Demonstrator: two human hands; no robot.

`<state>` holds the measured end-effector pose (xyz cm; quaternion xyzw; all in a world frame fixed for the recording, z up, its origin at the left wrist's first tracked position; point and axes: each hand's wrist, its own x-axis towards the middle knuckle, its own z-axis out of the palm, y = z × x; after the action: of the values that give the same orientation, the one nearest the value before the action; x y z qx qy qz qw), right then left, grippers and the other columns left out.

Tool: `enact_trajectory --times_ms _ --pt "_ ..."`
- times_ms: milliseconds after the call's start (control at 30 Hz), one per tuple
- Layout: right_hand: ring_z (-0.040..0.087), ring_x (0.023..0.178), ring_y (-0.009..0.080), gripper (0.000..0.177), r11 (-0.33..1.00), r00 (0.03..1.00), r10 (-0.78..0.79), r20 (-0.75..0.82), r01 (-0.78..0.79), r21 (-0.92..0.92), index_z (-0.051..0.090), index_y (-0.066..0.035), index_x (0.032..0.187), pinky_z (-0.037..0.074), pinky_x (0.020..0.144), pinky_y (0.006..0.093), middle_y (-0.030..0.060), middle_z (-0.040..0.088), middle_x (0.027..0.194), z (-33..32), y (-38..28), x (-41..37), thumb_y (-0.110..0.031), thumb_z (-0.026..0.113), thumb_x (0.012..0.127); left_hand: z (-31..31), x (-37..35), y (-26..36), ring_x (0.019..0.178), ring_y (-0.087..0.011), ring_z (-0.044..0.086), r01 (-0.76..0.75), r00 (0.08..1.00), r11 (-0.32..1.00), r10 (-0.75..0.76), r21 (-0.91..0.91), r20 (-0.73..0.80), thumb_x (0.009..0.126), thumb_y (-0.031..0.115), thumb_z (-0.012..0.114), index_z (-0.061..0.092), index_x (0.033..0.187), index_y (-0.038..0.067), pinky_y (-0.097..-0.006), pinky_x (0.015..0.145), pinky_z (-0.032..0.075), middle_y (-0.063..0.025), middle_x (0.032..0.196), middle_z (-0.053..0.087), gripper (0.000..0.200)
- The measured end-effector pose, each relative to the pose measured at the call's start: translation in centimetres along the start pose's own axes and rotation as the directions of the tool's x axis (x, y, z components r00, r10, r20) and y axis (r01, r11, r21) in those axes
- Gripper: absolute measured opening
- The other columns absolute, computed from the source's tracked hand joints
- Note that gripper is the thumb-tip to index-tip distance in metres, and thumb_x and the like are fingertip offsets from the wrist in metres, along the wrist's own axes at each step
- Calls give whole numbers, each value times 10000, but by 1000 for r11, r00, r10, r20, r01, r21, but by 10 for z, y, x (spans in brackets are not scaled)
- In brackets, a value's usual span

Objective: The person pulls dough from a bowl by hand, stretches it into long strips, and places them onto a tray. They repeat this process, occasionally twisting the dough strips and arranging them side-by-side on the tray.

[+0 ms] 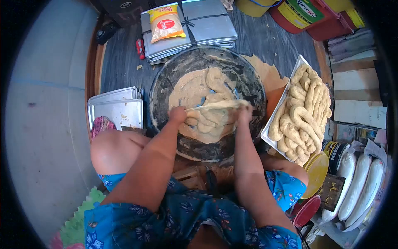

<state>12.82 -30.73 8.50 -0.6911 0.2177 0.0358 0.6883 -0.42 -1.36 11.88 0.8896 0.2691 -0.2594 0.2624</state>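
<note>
A long strip of dough (219,104) is stretched between my two hands, above a wide black basin (161,74). My left hand (177,113) is closed on its thin left end. The thicker right end is gripped in my right hand (244,113). Below the strip, brown crumbs or flour (182,89) cover the basin's bottom, and more coils of dough (214,81) lie in them. To the right, a metal tray (271,143) is heaped with twisted dough ropes (304,112). The fingertips of both hands are partly hidden by the dough.
Stacked metal trays (207,25) tied with a black strap lie behind the basin, a yellow-and-white packet (166,25) on top. Smaller trays (118,112) lean at left. Buckets (298,14) stand back right; a yellow lid (316,176) and white rolls (352,182) are at lower right.
</note>
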Motion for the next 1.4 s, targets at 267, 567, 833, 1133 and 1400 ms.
enact_trajectory --times_ms 267,567,833,1133,1400 --pt "524 1016 338 531 683 916 207 343 116 -722 570 -51 1180 412 896 417 178 561 1032 51 -26 -102 -188 684 681 6 16 39 920 -281 613 -200 980 974 198 -101 -35 655 318 681 651 1056 143 -446 971 315 -122 897 650 439" --pt "604 807 293 539 548 752 -266 604 633 -547 551 13 1140 479 737 380 165 617 877 95 33 -95 -205 722 677 4 37 24 926 -274 611 -77 852 745 395 -663 345 674 146 664 595 1140 54 -348 812 472 -146 1035 640 480" --pt "612 688 184 288 340 774 63 630 577 -743 592 7 932 483 615 355 101 602 734 105 -1 -87 -192 689 748 44 39 16 1089 -305 550 -289 917 802 389 -522 91 703 293 712 496 1245 71 -373 929 413 -168 1199 568 624" --pt "614 627 183 205 914 924 276 263 -168 -371 562 -9 1054 518 495 297 114 615 816 91 -17 -47 -77 510 868 37 19 23 1058 -281 579 -231 956 946 264 -226 129 738 330 618 554 1205 162 -414 925 380 -102 1107 633 501" --pt "598 633 192 243 865 859 501 -107 -495 76 547 -73 1105 530 540 340 76 609 856 48 -8 -1 -158 505 880 26 36 -2 1057 -293 572 -114 939 923 221 -369 263 697 251 617 573 1209 193 -360 858 447 -119 1139 611 518"
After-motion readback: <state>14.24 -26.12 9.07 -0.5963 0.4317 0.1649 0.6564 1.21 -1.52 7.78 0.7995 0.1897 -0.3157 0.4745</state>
